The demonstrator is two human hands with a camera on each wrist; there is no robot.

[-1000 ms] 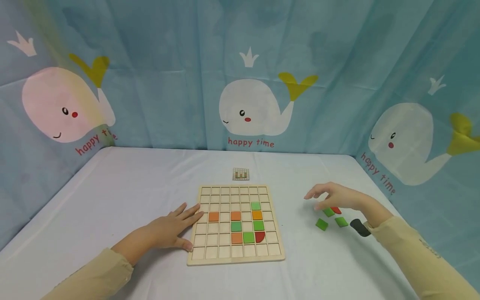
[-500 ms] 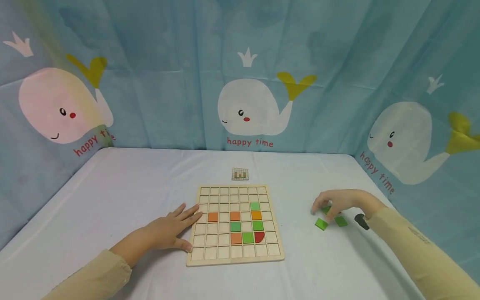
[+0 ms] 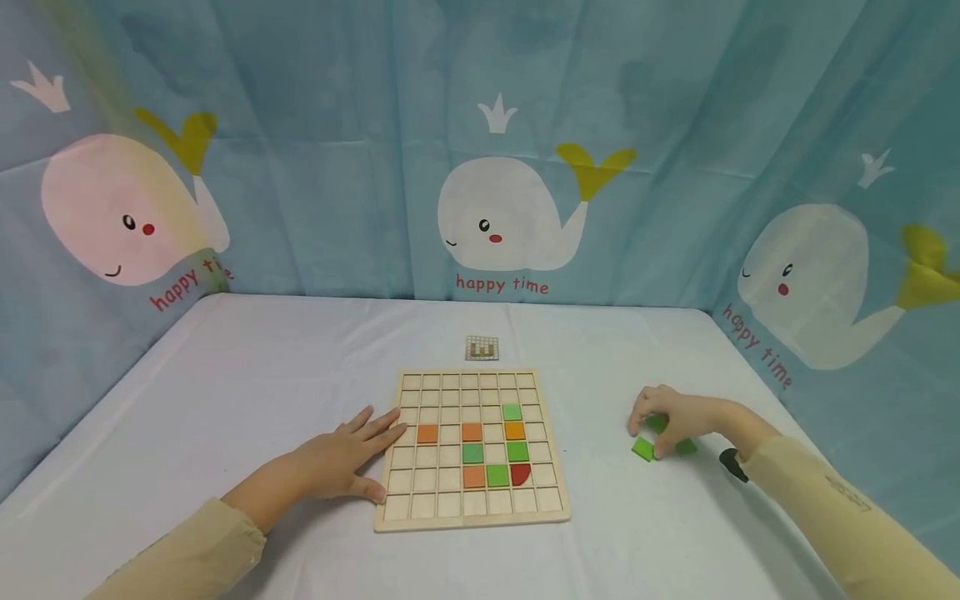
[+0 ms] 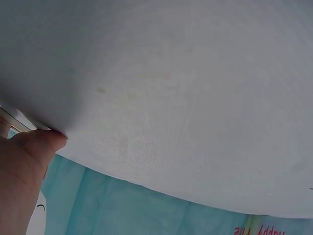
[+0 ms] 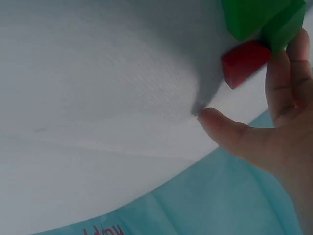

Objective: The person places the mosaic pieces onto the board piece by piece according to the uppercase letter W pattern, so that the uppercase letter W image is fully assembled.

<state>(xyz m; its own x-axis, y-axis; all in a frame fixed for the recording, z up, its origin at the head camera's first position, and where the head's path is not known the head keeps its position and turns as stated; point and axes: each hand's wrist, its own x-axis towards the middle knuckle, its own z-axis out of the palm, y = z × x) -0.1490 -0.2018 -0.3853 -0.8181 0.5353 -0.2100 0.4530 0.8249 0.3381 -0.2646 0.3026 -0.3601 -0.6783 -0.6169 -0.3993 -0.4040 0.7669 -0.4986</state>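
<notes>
Smooth wooden grid board (image 3: 447,481), matt tablecloth (image 3: 225,392), creased cloth backdrop (image 3: 322,217)

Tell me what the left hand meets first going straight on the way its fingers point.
First, the board; the left hand touches its left edge. Beyond that, probably the leftmost orange tile, though a near miss is possible.

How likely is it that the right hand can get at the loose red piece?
Probably yes: the right hand is beside the loose red piece, with nothing between it and the thumb, though green pieces crowd its other side.
</notes>
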